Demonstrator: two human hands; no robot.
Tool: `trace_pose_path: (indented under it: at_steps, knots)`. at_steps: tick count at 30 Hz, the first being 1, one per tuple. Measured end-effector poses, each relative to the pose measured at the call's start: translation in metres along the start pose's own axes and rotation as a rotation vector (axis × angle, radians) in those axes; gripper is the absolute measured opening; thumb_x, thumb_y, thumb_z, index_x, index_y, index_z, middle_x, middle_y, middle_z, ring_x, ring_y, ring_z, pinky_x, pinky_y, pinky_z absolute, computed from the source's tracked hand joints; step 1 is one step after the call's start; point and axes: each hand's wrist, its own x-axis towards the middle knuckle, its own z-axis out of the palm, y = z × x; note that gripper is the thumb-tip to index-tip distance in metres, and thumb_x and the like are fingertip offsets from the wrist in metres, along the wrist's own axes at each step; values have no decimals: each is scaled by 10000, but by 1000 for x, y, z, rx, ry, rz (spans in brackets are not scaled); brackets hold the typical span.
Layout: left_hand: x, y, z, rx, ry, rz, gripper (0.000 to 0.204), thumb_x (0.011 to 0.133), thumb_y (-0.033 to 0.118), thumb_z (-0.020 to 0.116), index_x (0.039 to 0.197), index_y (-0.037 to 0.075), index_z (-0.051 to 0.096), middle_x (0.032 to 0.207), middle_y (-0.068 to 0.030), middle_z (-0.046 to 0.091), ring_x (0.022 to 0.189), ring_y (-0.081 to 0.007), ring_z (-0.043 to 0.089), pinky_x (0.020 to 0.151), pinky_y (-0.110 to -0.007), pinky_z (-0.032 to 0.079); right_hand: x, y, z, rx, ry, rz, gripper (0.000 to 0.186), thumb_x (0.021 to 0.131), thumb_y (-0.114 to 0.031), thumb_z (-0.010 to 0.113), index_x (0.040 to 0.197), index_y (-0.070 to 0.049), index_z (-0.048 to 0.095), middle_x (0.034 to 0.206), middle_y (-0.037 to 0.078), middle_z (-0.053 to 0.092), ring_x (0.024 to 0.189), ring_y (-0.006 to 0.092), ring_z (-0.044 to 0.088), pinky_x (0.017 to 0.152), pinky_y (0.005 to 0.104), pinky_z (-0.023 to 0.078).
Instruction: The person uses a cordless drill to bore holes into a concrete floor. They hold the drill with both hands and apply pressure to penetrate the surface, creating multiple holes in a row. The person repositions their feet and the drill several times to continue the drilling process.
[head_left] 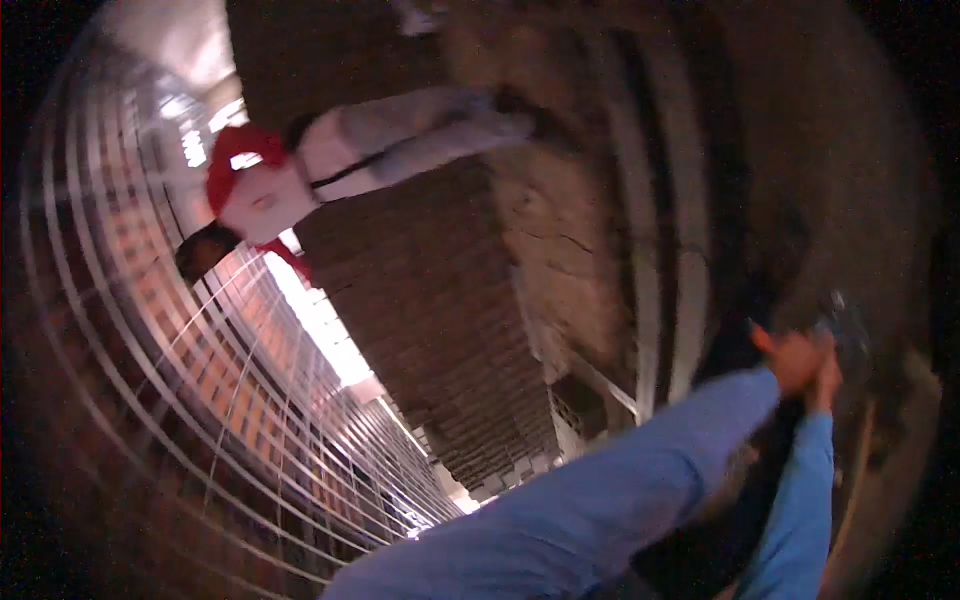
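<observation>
Both my forearms, in blue sleeves, reach toward the right side of the view, where my hands meet. My left hand (794,360) looks closed, with a small orange patch at its edge that I cannot identify. Pressed close beside it is my right hand (827,380), its fingers also appearing curled. Just beyond the hands shows a greyish, shiny blurred object (846,322); its kind cannot be made out. Dimness and motion blur hide what the fingers hold.
Another person (270,200) in a red and white top and light trousers appears sideways at upper left. White metal grid bars (230,400) curve along the left. A dark brick surface (420,300) fills the middle. Pale parallel strips (690,200) and a thin stick (856,480) lie right.
</observation>
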Motion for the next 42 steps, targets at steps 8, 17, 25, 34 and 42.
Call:
trace_pose_path:
  at_steps: [8, 17, 25, 34, 42]
  knots:
    - [4, 11, 7, 179, -1, -3, 554, 879, 257, 638, 1363, 7, 537, 1046, -195, 715, 968, -343, 680, 891, -538, 486, 24, 2, -26, 124, -255, 112, 625, 1058, -529, 425, 1532, -123, 457, 1547, 77, 474, 1369, 270, 502, 1131, 411, 419]
    - [13, 14, 38, 70, 10, -57, 708, 821, 303, 693, 1418, -27, 505, 1073, -166, 684, 1030, -314, 622, 860, -450, 449, 21, -17, -42, 139, -289, 277, 608, 1055, -505, 460, 1502, -93, 471, 1489, 78, 530, 1343, 242, 524, 1121, 395, 429]
    - [20, 17, 33, 98, 52, -31, 461, 845, 342, 674, 1186, 38, 612, 978, -141, 711, 881, -310, 658, 805, -561, 454, 24, -12, -44, 81, -251, 183, 621, 1060, -508, 435, 1566, -151, 398, 1579, 58, 435, 1415, 257, 457, 1164, 412, 385]
    - [-7, 14, -14, 152, 81, -13, 297, 887, 396, 641, 828, 141, 782, 826, -103, 760, 672, -309, 715, 722, -732, 468, 0, -6, -11, -82, -359, 25, 548, 1038, -458, 498, 1444, -90, 524, 1401, 107, 589, 1208, 250, 603, 1026, 422, 506]
    - [25, 5, -47, 386, -135, 177, 876, 807, 381, 736, 1531, 65, 360, 986, -238, 691, 834, -416, 724, 695, -506, 576, -17, -36, 52, 92, 236, 6, 458, 958, -468, 671, 899, -14, 686, 657, 29, 589, 477, 158, 481, 452, 382, 349]
